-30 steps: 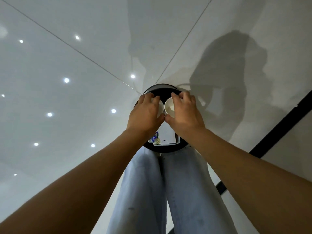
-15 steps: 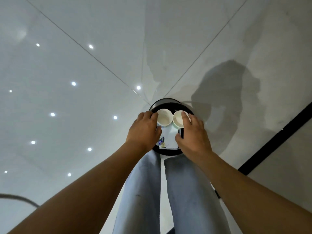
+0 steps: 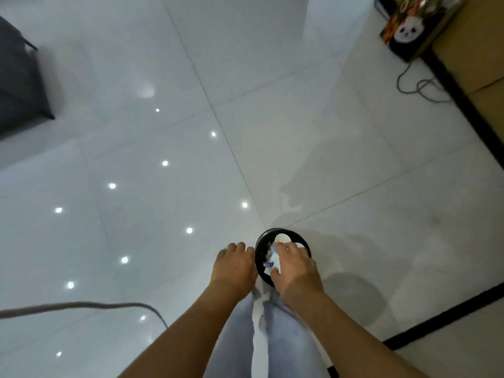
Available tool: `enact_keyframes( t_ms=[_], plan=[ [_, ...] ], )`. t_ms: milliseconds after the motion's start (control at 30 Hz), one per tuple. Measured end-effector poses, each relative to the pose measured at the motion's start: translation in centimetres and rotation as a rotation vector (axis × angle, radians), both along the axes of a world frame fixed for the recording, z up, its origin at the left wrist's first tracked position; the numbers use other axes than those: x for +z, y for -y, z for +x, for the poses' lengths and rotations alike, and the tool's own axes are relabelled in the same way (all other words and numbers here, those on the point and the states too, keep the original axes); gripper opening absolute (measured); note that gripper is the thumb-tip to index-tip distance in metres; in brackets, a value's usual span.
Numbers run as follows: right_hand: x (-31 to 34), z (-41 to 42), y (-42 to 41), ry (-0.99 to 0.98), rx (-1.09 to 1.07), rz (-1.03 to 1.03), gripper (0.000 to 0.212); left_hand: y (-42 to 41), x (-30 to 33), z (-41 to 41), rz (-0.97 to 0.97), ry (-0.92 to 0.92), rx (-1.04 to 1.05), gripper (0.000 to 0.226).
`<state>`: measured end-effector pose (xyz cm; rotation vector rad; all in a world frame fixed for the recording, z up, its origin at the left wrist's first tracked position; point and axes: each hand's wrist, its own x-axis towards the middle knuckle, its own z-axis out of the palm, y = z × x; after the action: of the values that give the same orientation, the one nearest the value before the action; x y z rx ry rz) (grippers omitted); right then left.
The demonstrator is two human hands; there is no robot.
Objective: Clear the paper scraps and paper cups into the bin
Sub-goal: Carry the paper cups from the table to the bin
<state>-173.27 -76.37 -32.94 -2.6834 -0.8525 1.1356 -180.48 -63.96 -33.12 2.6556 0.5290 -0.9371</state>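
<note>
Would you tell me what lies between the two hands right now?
In the head view, the bin's black rim and scraps lie between left hand and right hand.

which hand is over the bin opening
The right hand: it hangs above the black bin, beside the paper cup. The left hand sits outside the rim.

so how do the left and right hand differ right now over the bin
The left hand sits beside the bin, left of its rim, holding nothing visible; the right hand is over the opening. The left hand's fingers look relaxed; the right hand's fingers touch a paper cup. Both show their backs to the camera.
</note>
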Motion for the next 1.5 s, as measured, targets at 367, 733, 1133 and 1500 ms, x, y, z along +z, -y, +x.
enact_keyframes(
  t_ms=[367,733,1133,1500],
  plan=[
    [8.8,-7.4,-14.2,0.021,0.316,-0.003,0.053,-11.6,8.1,-11.8,0.073,0.109,0.355,0.032],
    [13.5,-20.1,-35.7,0.056,0.535,0.101,0.057,-31.3,13.4,-27.5,0.081,0.156,0.633,0.037],
    [14.5,-21.5,-53.9,0.057,0.691,0.117,0.058,-46.7,14.5,-30.8,0.110,0.187,0.833,0.039],
    [15.4,-16.2,-77.7,0.052,0.845,0.159,0.060,-68.0,16.2,-26.5,0.148,0.254,1.083,0.041]
  ],
)
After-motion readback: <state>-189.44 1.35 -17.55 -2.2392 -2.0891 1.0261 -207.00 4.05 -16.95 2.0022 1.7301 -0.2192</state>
